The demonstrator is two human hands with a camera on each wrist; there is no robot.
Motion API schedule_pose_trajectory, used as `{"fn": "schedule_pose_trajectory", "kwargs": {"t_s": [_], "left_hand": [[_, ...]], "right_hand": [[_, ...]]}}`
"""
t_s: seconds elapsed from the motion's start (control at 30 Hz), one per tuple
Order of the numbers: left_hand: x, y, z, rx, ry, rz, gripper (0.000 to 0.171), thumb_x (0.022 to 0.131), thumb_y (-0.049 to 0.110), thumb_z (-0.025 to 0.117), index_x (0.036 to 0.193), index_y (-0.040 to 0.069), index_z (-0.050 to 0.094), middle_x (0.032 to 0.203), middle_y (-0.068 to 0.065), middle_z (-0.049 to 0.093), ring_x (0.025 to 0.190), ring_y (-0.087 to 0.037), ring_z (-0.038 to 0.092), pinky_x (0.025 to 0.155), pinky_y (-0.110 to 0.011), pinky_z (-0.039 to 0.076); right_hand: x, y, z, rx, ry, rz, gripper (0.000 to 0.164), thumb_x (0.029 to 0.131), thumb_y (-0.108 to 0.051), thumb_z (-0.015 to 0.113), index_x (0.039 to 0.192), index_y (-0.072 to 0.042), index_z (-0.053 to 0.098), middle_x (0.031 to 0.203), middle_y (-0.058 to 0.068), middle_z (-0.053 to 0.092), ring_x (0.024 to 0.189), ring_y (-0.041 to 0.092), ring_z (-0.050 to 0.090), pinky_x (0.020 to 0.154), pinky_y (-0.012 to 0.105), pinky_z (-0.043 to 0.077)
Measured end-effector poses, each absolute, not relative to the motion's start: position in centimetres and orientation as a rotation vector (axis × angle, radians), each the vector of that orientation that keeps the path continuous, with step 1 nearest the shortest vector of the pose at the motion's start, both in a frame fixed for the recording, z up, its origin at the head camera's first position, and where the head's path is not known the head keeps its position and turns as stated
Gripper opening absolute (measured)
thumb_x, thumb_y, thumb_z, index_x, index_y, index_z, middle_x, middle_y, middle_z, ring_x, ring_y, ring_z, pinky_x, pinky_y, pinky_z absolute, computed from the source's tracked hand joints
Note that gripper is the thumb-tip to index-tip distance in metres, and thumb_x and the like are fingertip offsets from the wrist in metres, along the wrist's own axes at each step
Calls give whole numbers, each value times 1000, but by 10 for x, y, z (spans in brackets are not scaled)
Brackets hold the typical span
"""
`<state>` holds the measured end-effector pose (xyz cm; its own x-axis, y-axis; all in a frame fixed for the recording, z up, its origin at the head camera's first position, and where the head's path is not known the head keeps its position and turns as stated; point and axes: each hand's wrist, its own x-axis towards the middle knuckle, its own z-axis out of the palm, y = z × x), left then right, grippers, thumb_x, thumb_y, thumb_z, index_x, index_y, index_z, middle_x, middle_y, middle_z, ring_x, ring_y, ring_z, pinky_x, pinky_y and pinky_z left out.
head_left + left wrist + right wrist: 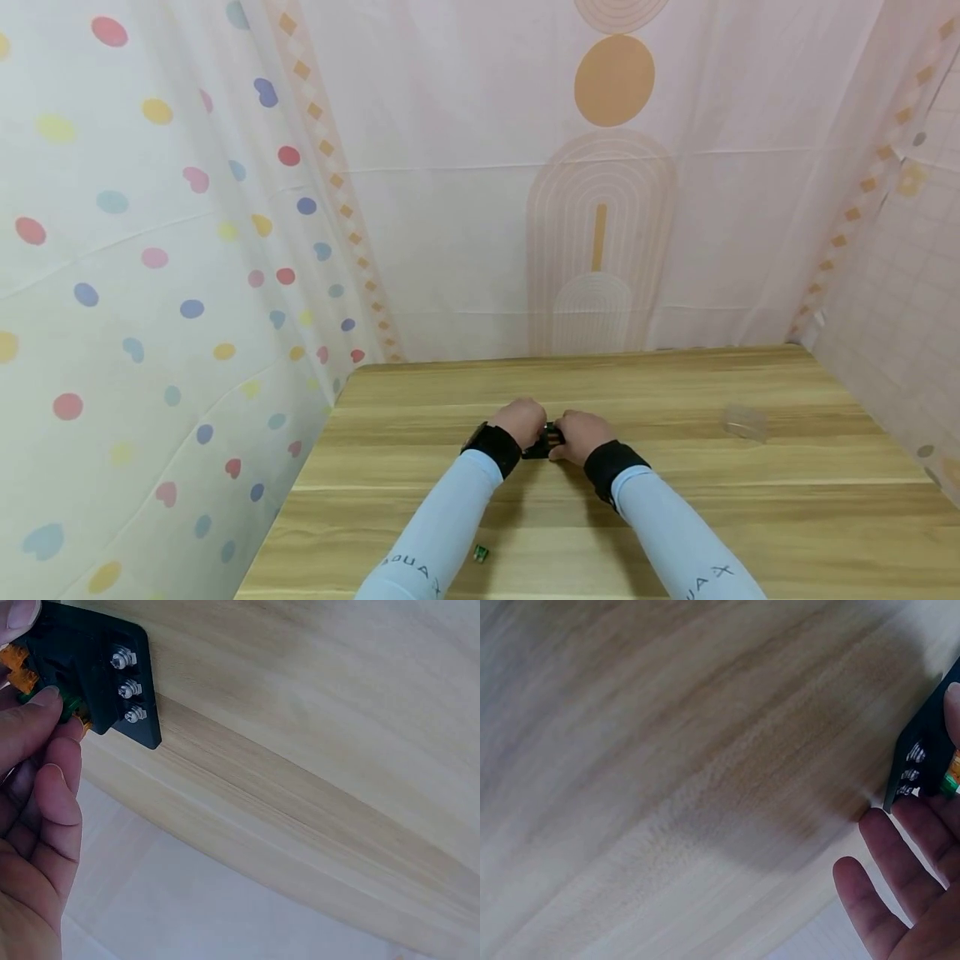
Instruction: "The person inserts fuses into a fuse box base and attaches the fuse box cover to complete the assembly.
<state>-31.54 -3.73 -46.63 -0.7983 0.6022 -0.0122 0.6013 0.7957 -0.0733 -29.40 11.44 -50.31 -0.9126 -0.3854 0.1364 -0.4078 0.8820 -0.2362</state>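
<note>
Between the two hands, above the middle of the table, is a black plastic base (536, 451) with a raised block and a row of screws (129, 689) with washers. My left hand (521, 422) pinches a small green piece (70, 706) at the block between thumb and fingers. Orange parts (24, 678) show beside it; whether the green piece is seated in the block I cannot tell. From the other side my right hand (583, 436) grips the base, its thumb (953, 712) on top and two of its fingers spread near the edge.
A small green piece (481, 553) lies near the front of the wooden table (390, 483), beside the left forearm. A clear plastic box (746, 422) is at the right. Patterned curtains (465, 250) hang behind and at both sides.
</note>
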Motion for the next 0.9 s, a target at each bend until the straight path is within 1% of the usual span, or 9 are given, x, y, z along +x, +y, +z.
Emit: {"fn": "schedule_pose_trajectory", "kwargs": {"t_s": [0.13,0.3,0.4,0.53,0.73,0.9], "left_hand": [[-313,-37,-467,-997,-2936,137,23,85,4,76,67,15,69,60,9,58,58,-5,50,58,-19,47],[-313,-39,-471,-1029,-2891,147,24,88,4,74,67,15,69,58,9,57,54,-3,47,56,-18,45],[-314,-41,-473,-1028,-2895,109,23,87,3,74,68,14,70,60,9,59,54,-3,48,57,-18,46],[-316,-41,-475,-1004,-2904,85,24,87,3,74,66,15,69,60,9,59,55,-4,50,58,-18,46],[-316,-38,-477,-1045,-2848,169,26,88,2,72,67,15,65,61,7,58,56,-4,48,58,-19,46],[-317,-39,-483,-1046,-2861,157,25,89,4,72,69,15,65,64,7,59,57,-4,49,60,-19,46]], "right_hand": [[-293,114,-503,631,-2967,408,32,76,-35,86,79,-12,65,74,-2,55,65,15,53,64,35,49],[-292,113,-502,633,-2972,431,31,76,-33,86,83,-10,67,75,-1,55,64,15,52,63,35,48],[-292,113,-502,643,-2969,434,31,77,-33,86,84,-10,68,75,-1,55,64,15,51,62,35,48],[-292,113,-503,648,-2968,417,31,77,-34,86,83,-10,67,76,-1,56,64,14,52,63,34,48],[-294,114,-503,630,-2974,423,30,76,-32,87,82,-11,67,76,0,57,66,16,54,65,36,49],[-293,114,-501,626,-2991,422,30,77,-32,86,82,-11,67,77,0,56,65,15,51,63,34,47]]}}
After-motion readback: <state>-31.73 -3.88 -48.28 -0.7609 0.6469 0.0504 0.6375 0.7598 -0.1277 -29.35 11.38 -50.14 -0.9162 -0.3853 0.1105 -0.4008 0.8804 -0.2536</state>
